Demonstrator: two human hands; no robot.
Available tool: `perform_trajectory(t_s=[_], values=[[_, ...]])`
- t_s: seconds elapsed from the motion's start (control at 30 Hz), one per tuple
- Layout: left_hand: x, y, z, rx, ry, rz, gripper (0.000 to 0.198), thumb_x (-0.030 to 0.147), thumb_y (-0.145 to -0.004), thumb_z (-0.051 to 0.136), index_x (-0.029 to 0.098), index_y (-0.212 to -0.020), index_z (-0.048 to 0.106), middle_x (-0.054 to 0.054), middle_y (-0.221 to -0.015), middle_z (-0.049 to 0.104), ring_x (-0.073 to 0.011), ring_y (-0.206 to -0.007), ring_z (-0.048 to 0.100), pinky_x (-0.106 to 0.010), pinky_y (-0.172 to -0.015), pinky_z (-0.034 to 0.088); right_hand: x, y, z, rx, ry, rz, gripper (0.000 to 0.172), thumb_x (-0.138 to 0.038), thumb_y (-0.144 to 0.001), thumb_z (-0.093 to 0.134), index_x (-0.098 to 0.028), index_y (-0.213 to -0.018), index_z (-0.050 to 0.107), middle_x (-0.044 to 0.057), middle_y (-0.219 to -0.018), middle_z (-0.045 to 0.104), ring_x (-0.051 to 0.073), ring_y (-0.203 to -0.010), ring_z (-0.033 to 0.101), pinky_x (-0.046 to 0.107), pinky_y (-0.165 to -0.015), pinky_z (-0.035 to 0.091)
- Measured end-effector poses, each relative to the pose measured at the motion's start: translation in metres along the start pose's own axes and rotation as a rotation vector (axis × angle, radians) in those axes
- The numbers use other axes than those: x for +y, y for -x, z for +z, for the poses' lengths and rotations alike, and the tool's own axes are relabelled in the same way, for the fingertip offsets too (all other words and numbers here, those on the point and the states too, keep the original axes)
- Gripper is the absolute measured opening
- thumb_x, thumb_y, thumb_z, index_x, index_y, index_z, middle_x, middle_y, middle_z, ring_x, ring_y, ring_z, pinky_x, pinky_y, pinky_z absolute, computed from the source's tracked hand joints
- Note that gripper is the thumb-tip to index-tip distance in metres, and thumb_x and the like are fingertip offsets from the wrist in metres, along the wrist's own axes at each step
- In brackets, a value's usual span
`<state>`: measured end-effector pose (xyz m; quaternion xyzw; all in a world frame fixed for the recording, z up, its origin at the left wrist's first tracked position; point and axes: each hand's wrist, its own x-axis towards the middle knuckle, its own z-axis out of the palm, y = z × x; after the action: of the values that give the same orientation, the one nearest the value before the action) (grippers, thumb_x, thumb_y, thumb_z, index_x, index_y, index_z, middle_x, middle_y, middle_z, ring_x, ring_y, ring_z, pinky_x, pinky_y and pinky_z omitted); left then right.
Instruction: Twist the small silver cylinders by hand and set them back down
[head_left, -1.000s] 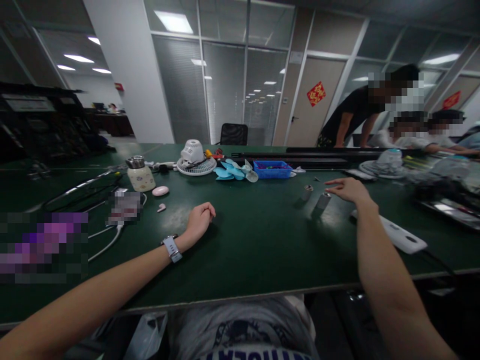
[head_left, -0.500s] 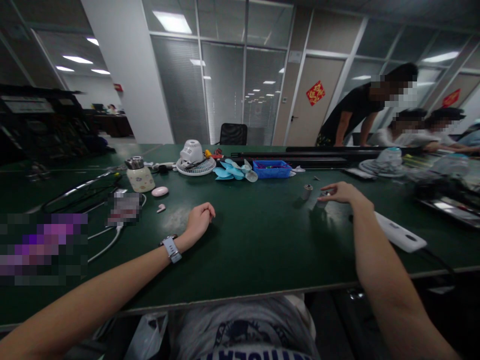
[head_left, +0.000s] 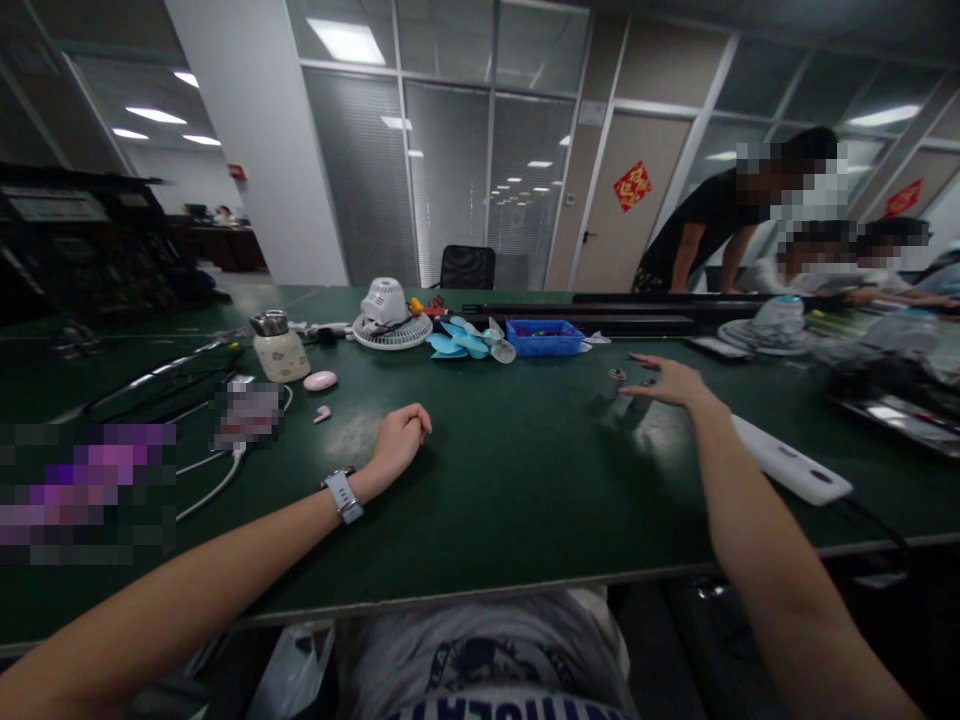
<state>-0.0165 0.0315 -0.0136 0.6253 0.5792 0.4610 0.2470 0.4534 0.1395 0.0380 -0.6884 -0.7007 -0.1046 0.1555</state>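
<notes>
My right hand hovers over the right part of the green table, thumb and forefinger spread apart with nothing gripped. Just left of its thumb tip stands one small grey cylinder, upright, with a little knob on top. A second small grey cylinder stands under the thumb, partly covered by it; whether they touch I cannot tell. My left hand rests on the tabletop with fingers curled in, closed, and no object shows in it. A watch is on that wrist.
Along the back lie a white fan part, light-blue fan blades and a blue basket. At left are a cream flask, a pink case and cables. A white power strip lies beside my right forearm. Other people are at far right.
My right thumb and forefinger have spread apart from a pinch at the right-hand cylinder, letting it go. The hand has shifted slightly left, toward the other cylinder. My left hand stays put.
</notes>
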Motion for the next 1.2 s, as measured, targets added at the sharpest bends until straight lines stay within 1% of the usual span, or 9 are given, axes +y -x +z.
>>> perform_trajectory(t_s=[0.07, 0.17, 0.47, 0.57, 0.73, 0.87, 0.93, 1.0, 1.2], values=[[0.000, 0.000, 0.000, 0.004, 0.001, -0.002, 0.017, 0.018, -0.067, 0.038, 0.020, -0.058, 0.052, 0.003, -0.049, 0.049, -0.0137, -0.049, 0.047, -0.024, -0.052, 0.032, -0.018, -0.001, 0.003, 0.030, 0.065, 0.024, 0.074, -0.065, -0.075, 0.060, -0.023, -0.136, 0.054, 0.011, -0.117, 0.068, 0.031, -0.110, 0.060, 0.045, -0.096, 0.039], [-0.001, 0.001, 0.000, -0.001, 0.000, 0.006, 0.017, 0.017, -0.068, 0.038, 0.020, -0.059, 0.052, 0.003, -0.049, 0.049, -0.0133, -0.049, 0.047, -0.024, -0.051, 0.032, -0.040, -0.002, 0.011, 0.012, 0.138, 0.041, 0.065, -0.066, -0.084, 0.046, -0.021, -0.128, 0.061, 0.013, -0.109, 0.070, 0.031, -0.110, 0.059, 0.049, -0.101, 0.027], [-0.002, 0.001, -0.001, -0.024, -0.013, 0.001, 0.017, 0.017, -0.070, 0.038, 0.020, -0.061, 0.053, 0.003, -0.050, 0.050, -0.0135, -0.050, 0.048, -0.024, -0.051, 0.032, -0.053, 0.002, 0.024, 0.088, 0.131, 0.011, 0.044, -0.054, -0.086, 0.050, -0.022, -0.109, 0.071, 0.010, -0.096, 0.073, 0.028, -0.101, 0.062, 0.050, -0.103, 0.020], [-0.002, 0.001, 0.000, -0.029, -0.014, 0.010, 0.017, 0.016, -0.071, 0.038, 0.020, -0.062, 0.053, 0.003, -0.050, 0.050, -0.0133, -0.050, 0.048, -0.024, -0.052, 0.032, -0.082, 0.008, 0.025, 0.118, 0.035, -0.104, 0.042, -0.052, -0.086, 0.052, -0.021, -0.106, 0.071, 0.009, -0.094, 0.074, 0.027, -0.100, 0.063, 0.050, -0.104, 0.021], [0.006, 0.005, 0.000, -0.051, -0.037, 0.076, 0.019, 0.016, -0.074, 0.039, 0.020, -0.064, 0.054, 0.002, -0.056, 0.054, -0.0144, -0.057, 0.053, -0.026, -0.058, 0.037, -0.166, 0.043, 0.018, 0.087, -0.262, -0.436, 0.038, -0.049, -0.085, 0.058, -0.022, -0.110, 0.068, 0.005, -0.097, 0.073, 0.023, -0.099, 0.063, 0.048, -0.108, 0.022], [0.020, 0.013, 0.001, -0.020, -0.067, 0.232, 0.015, 0.022, -0.082, 0.047, 0.019, -0.085, 0.061, -0.003, -0.088, 0.069, -0.0188, -0.087, 0.062, -0.032, -0.079, 0.044, -0.221, 0.081, 0.011, 0.061, -0.471, -0.653, 0.042, -0.048, -0.085, 0.061, -0.025, -0.119, 0.062, 0.003, -0.098, 0.073, 0.020, -0.097, 0.065, 0.047, -0.108, 0.026], [0.026, 0.016, 0.003, -0.008, -0.057, 0.297, 0.021, 0.029, -0.084, 0.053, 0.020, -0.103, 0.060, -0.006, -0.105, 0.069, -0.0216, -0.104, 0.061, -0.036, -0.088, 0.044, -0.234, 0.093, 0.011, 0.070, -0.532, -0.703, 0.049, -0.046, -0.085, 0.063, -0.024, -0.128, 0.055, 0.003, -0.101, 0.072, 0.020, -0.098, 0.065, 0.045, -0.107, 0.028], [0.029, 0.017, 0.008, -0.033, -0.013, 0.329, 0.034, 0.035, -0.084, 0.059, 0.021, -0.115, 0.054, -0.008, -0.111, 0.069, -0.0231, -0.111, 0.060, -0.039, -0.093, 0.044, -0.240, 0.100, 0.012, 0.073, -0.572, -0.728, 0.057, -0.043, -0.084, 0.064, -0.024, -0.135, 0.047, 0.003, -0.101, 0.072, 0.020, -0.102, 0.064, 0.044, -0.107, 0.029], [0.032, 0.013, 0.025, -0.097, 0.142, 0.366, 0.039, 0.033, -0.083, 0.064, 0.021, -0.117, 0.050, -0.011, -0.121, 0.063, -0.0210, -0.103, 0.068, -0.038, -0.094, 0.049, -0.241, 0.101, 0.015, 0.042, -0.626, -0.719, 0.067, -0.037, -0.083, 0.066, -0.021, -0.141, 0.036, 0.003, -0.098, 0.072, 0.021, -0.104, 0.064, 0.044, -0.106, 0.030]])
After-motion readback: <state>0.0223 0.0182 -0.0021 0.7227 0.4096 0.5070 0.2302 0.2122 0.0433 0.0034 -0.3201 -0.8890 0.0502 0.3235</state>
